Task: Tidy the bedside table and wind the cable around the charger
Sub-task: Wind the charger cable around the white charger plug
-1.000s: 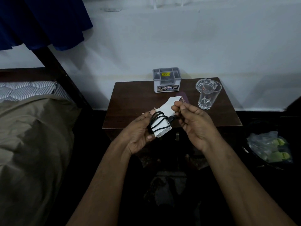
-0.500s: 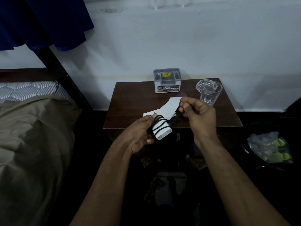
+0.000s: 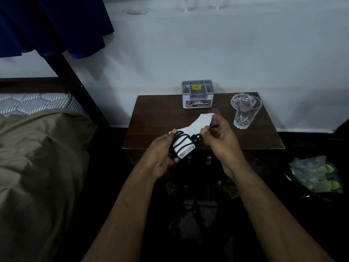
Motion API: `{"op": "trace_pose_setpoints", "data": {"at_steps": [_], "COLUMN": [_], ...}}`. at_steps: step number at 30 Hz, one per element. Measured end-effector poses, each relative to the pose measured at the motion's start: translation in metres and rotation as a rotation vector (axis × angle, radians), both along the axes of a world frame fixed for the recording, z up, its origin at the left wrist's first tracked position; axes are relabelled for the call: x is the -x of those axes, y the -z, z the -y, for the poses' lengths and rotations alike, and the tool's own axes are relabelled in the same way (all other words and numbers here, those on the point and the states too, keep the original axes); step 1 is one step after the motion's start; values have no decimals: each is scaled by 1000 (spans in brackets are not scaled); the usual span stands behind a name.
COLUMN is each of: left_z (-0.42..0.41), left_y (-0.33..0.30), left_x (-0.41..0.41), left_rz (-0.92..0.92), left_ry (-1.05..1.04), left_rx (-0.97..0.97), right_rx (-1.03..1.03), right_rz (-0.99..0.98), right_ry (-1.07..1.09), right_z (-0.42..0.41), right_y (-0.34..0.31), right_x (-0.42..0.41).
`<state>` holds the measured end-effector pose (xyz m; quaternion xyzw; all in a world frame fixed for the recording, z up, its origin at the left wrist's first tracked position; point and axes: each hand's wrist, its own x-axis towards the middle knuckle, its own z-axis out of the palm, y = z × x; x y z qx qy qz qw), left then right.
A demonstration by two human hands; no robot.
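Dark wooden bench (image 3: pixel 151 118) stands against a white wall. Left hand (image 3: pixel 162 154) grips the charger (image 3: pixel 184 148); right hand (image 3: pixel 220 137) fingers pinch the cable (image 3: pixel 196 138) end beside it.

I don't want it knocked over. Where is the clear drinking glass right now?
In the head view, the clear drinking glass stands upright at the back right corner of the dark wooden bedside table, right of the grey plastic organiser box.

Dim room; white wall (image 3: pixel 207 44); dark floor (image 3: pixel 113 176); bed (image 3: pixel 37 157) (olive cover) at left.
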<state>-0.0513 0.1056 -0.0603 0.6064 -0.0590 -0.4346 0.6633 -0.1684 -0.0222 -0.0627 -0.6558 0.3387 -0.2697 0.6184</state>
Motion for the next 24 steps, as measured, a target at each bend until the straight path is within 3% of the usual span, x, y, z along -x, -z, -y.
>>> {"op": "trace_pose_setpoints", "data": {"at_steps": [11,18,24], "left_z": [-2,-2,1], "left_y": [3,4,2], "left_x": [2,3,2], "left_rz": [120,167,125], "left_ry": [91,127,70], "left_rx": [-43,-48,-86], "right_rx": [0,263,683], "right_rz": [-96,-153,-181], "right_ry": [59,-47,-290], "right_z": [3,3,-5], "right_y": [6,3,-16], "right_x": [1,2,9]}}
